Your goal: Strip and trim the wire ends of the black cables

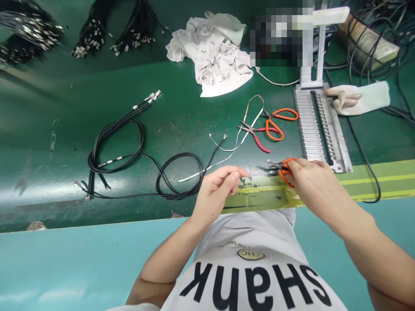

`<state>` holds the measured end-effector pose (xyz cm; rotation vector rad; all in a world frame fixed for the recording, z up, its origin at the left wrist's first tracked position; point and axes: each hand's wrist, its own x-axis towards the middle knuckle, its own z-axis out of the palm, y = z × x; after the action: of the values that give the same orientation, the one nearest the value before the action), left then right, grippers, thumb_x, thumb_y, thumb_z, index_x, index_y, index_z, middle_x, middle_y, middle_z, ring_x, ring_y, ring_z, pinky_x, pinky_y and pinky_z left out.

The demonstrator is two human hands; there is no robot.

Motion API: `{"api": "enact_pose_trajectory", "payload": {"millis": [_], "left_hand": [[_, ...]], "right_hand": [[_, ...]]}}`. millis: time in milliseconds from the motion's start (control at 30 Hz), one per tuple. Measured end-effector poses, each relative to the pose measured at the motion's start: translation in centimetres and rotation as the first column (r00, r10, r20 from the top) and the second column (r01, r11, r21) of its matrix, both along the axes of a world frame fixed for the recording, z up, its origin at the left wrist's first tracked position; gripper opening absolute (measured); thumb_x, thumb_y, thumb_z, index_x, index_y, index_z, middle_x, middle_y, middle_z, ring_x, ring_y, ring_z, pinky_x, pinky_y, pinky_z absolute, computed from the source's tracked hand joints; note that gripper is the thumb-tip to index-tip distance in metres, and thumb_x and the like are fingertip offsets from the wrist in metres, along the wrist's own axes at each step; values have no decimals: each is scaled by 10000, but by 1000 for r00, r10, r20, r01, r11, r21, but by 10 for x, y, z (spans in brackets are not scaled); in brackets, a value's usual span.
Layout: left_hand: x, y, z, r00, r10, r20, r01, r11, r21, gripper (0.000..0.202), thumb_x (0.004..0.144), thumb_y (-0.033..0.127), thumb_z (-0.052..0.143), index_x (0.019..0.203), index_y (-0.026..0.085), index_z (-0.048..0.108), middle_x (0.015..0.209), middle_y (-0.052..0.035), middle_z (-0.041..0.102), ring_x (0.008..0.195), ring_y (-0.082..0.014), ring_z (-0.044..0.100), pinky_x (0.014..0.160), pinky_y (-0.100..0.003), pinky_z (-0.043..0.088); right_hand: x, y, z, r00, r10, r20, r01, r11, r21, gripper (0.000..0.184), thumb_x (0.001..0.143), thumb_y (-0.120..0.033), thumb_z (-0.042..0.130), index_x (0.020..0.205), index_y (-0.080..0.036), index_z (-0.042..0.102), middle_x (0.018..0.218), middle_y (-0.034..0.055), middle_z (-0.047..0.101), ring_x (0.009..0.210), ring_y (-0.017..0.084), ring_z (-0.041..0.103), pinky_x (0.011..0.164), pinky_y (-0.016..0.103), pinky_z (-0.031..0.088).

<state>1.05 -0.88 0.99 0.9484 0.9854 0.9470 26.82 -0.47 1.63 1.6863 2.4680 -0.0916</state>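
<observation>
Right hand (313, 179): gripping orange-handled tool (280, 166), tips pointing nine o'clock toward left hand (215, 188). Left hand: closing in a pinch, contents unclear; coiled black cable (177, 197) lying nearer it, at nine o'clock.

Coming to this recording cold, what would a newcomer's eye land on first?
Probably the bright orange: an orange-handled tool in the right hand, and orange-handled scissors lying beyond it, with red-handled pliers just to their left. Next, likely the pale crumpled cloth farther back on the green table, and the coiled black cables on the left.
</observation>
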Motion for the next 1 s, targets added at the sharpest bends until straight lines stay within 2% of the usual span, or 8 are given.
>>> {"api": "enact_pose_trajectory", "payload": {"millis": [167, 367, 500, 600, 700, 800, 900, 1000], "left_hand": [[-2, 2, 1, 1000, -24, -4, 23, 998, -58, 241, 946, 384, 618, 926, 158, 698, 666, 16, 443, 622, -102, 371, 556, -236, 278], [1, 1, 4, 1000, -28, -11, 27, 999, -42, 291, 961, 421, 579, 1056, 184, 719, 625, 25, 430, 590, -110, 353, 547, -252, 269], [3, 3, 2, 998, -25, -50, 24, 1000, -14, 290, 951, 416, 598, 996, 169, 742, 616, 26, 401, 596, -111, 352, 559, -258, 285], [2, 4, -1, 1000, -21, -20, 20, 999, -40, 254, 942, 402, 619, 971, 163, 701, 642, 31, 406, 596, -98, 344, 553, -239, 278], [2, 3, -2, 999, -28, -28, 27, 999, -31, 251, 944, 393, 624, 974, 151, 686, 683, 19, 455, 624, -94, 382, 573, -229, 303], [2, 2, -2, 998, -54, -37, 53, 998, -39, 263, 941, 393, 634, 1000, 143, 691, 695, 9, 485, 641, -96, 415, 579, -224, 316], [2, 1, -4, 999, -37, 28, 38, 998, -43, 262, 909, 379, 682, 1040, 153, 656, 697, 14, 509, 619, -89, 425, 554, -213, 313], [1, 1, -6, 997, -18, 75, 22, 999, -47, 254, 885, 368, 712, 1002, 162, 621, 688, 15, 542, 593, -86, 439, 534, -208, 330]], "right_hand": [[4, 2, 6, 998, 56, 9, -56, 998, -21, 180, 849, -33, 476, 903, -146, 607, 820, 117, 656, 680, 238, 594, 692, 371, 357], [5, 2, 4, 994, 108, 4, -108, 994, 16, 448, 861, -35, 497, 1301, -92, 553, 1101, 181, 703, 911, 296, 675, 759, 392, 417], [-1, 1, 9, 994, 95, -52, -92, 994, 65, 328, 971, -157, 491, 1277, -125, 604, 1137, 161, 728, 983, 312, 691, 828, 423, 437], [-10, -1, 14, 962, 83, -262, -66, 995, 73, 284, 1009, -266, 506, 1234, -177, 654, 1127, 103, 754, 983, 287, 702, 844, 413, 467], [-26, 0, 15, 827, 27, -562, -42, 999, -15, 235, 1004, -304, 543, 1170, -230, 692, 1099, 51, 767, 956, 237, 703, 837, 374, 498], [-46, 6, 11, 605, -94, -790, -12, 992, -127, 210, 989, -292, 575, 1146, -230, 700, 1096, 58, 744, 935, 201, 689, 832, 346, 523], [-63, 12, 4, 389, -171, -905, 5, 983, -184, 215, 964, -282, 614, 1151, -221, 702, 1056, 68, 715, 906, 185, 674, 835, 339, 540], [-73, 16, 0, 258, -194, -946, -28, 978, -208, 167, 951, -269, 625, 1079, -216, 719, 1007, 66, 711, 916, 187, 667, 836, 338, 543]]}}
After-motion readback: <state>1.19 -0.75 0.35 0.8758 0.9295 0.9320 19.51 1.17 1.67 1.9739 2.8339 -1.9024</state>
